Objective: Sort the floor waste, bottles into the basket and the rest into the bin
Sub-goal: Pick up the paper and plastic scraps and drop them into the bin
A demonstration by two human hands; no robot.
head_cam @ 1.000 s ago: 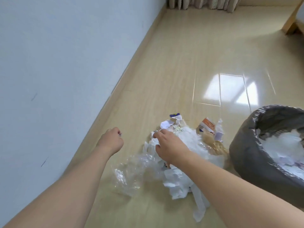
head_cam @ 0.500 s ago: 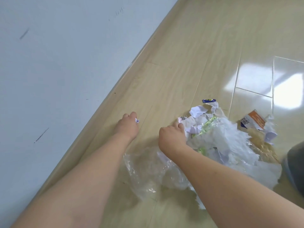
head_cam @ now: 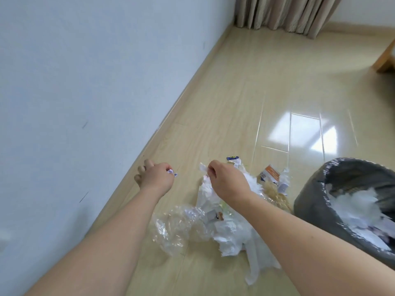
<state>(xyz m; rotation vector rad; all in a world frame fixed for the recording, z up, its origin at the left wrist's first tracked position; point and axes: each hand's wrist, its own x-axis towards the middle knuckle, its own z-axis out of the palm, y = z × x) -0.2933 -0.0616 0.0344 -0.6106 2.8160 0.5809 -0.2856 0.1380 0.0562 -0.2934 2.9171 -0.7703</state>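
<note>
Picking up: two bare hands reach down to a heap of rubbish on the floor.
Left hand [head_cam: 156,178]: thumb and first finger pinch a small paper scrap [head_cam: 172,172], white with a bit of purple. The other fingers [head_cam: 147,163] are bent and spread a little. This hand is near the wall [head_cam: 85,82], a little apart from the heap.
Right hand [head_cam: 226,182]: the fingers are curled and pinch a white paper bit [head_cam: 203,167] at the far edge of the heap. The hand is over the heap.
Rubbish heap [head_cam: 230,229]: crumpled white paper and thin white plastic lie on the floor between the two arms and under the right arm.
Clear plastic [head_cam: 173,227]: a crinkly see-through piece lies at the left side of the heap, touching it.
Orange and white packet [head_cam: 270,173]: it lies at the far right side of the heap, near the bin.
Tan crumbly stuff [head_cam: 275,195]: it lies between the heap and the bin.
Bin [head_cam: 310,201]: it is dark, with a plastic liner, and stands at the right, just beside the heap. White paper is already inside it.
Floor [head_cam: 245,92]: light wood, shiny.
Curtain [head_cam: 286,13]: it hangs at the far end of the room.
</note>
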